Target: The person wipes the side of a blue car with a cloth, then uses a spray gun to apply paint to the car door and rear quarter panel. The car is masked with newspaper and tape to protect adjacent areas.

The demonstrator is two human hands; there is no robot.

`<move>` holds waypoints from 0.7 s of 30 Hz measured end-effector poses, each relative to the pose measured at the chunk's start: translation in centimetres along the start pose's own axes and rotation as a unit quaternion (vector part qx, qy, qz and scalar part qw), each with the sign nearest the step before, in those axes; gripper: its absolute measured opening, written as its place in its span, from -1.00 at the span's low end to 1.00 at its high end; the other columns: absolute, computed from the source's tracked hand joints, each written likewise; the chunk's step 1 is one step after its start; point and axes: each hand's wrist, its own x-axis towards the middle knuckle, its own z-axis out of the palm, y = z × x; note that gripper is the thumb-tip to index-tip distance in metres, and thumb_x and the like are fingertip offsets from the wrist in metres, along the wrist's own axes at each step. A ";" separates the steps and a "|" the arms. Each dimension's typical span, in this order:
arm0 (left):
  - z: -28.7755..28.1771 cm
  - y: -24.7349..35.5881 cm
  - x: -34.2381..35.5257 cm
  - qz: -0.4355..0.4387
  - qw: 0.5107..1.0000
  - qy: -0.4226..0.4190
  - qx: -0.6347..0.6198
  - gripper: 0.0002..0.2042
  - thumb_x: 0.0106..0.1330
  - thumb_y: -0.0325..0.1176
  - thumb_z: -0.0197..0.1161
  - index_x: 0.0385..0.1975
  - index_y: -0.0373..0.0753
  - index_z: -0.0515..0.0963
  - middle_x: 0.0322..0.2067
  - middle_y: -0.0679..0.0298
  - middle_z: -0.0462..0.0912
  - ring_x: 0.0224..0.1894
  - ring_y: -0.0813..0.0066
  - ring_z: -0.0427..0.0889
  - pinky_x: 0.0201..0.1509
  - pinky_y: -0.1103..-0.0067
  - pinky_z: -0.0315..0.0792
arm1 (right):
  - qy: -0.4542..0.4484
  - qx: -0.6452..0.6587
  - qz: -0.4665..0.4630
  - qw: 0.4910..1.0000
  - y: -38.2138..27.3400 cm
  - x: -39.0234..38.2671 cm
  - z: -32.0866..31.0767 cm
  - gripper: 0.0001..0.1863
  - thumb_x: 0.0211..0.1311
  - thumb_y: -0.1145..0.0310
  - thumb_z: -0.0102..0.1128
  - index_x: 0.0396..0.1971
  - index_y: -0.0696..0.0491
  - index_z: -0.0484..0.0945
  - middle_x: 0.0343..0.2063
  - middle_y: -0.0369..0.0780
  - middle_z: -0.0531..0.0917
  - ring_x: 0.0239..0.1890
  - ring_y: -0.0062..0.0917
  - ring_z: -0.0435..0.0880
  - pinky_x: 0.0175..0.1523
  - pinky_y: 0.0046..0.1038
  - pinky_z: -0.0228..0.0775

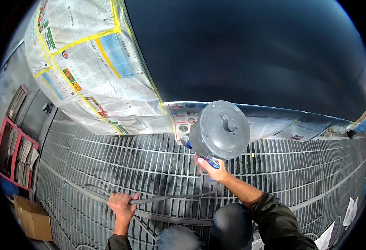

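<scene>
My right hand [213, 168] is closed round the blue handle of a spray gun [211, 161]. A large grey lidded paint cup [221, 130] sits on top of the gun and hides most of its body. From the bottom of the handle a grey air hose [170, 197] runs left to my left hand [122, 205], whose fingers are wrapped round it. Just beyond the gun is a dark, glossy vehicle panel [249, 50]. Newspaper masking [103, 79], fixed with yellow tape, covers the bodywork to its left, and more paper hangs along the panel's lower edge.
Metal floor grating [149, 146] spreads under and around me. At the left stand a red rack [16, 154] of folded papers and an open cardboard box [32, 218]. Loose white paper [325, 238] lies at the lower right. The hose loops across the grating near my left hand.
</scene>
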 end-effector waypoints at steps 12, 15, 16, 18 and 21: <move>5.0 10.6 3.9 0.099 0.989 -0.103 -0.047 -0.61 -0.02 -0.26 0.43 -0.83 -0.17 0.31 -0.81 0.26 0.30 -0.70 0.24 0.30 -0.55 0.40 0.07 | 0.265 -0.024 -0.058 0.962 -4.6 -11.4 -14.1 -0.85 0.30 0.34 0.16 -0.36 0.11 0.53 -0.52 -0.37 0.53 -0.60 -0.74 0.41 -0.53 -0.64 0.24; 6.5 13.9 4.8 0.131 0.979 -0.139 -0.070 -0.63 -0.04 -0.27 0.43 -0.82 -0.17 0.32 -0.79 0.26 0.33 -0.68 0.21 0.33 -0.54 0.38 0.09 | 0.335 -0.045 -0.068 0.939 -5.3 -14.1 -19.6 -0.83 0.27 0.35 0.17 -0.43 0.14 0.52 -0.57 -0.34 0.53 -0.67 -0.74 0.40 -0.59 -0.64 0.21; 7.0 14.8 5.1 0.154 0.973 -0.158 -0.072 -0.68 -0.12 -0.27 0.44 -0.80 -0.18 0.37 -0.76 0.24 0.38 -0.65 0.18 0.40 -0.52 0.37 0.16 | 0.357 -0.053 -0.080 0.929 -5.7 -14.9 -21.4 -0.84 0.26 0.35 0.17 -0.44 0.13 0.51 -0.58 -0.34 0.52 -0.69 -0.74 0.40 -0.60 -0.63 0.21; 8.1 17.8 6.3 0.189 0.957 -0.194 -0.102 -0.71 -0.17 -0.26 0.45 -0.77 -0.19 0.41 -0.74 0.22 0.43 -0.62 0.18 0.45 -0.51 0.36 0.21 | 0.407 -0.042 -0.094 0.907 -6.4 -17.0 -25.3 -0.84 0.27 0.35 0.16 -0.44 0.10 0.47 -0.60 -0.35 0.51 -0.70 -0.74 0.40 -0.61 -0.62 0.22; 9.2 20.7 7.0 0.196 0.931 -0.286 -0.113 -0.75 -0.16 -0.26 0.44 -0.66 -0.25 0.51 -0.67 0.17 0.50 -0.55 0.17 0.54 -0.46 0.34 0.35 | 0.442 -0.073 -0.111 0.887 -8.5 -18.8 -30.1 -0.82 0.25 0.30 0.17 -0.44 0.08 0.45 -0.63 -0.37 0.49 -0.70 -0.74 0.39 -0.61 -0.62 0.20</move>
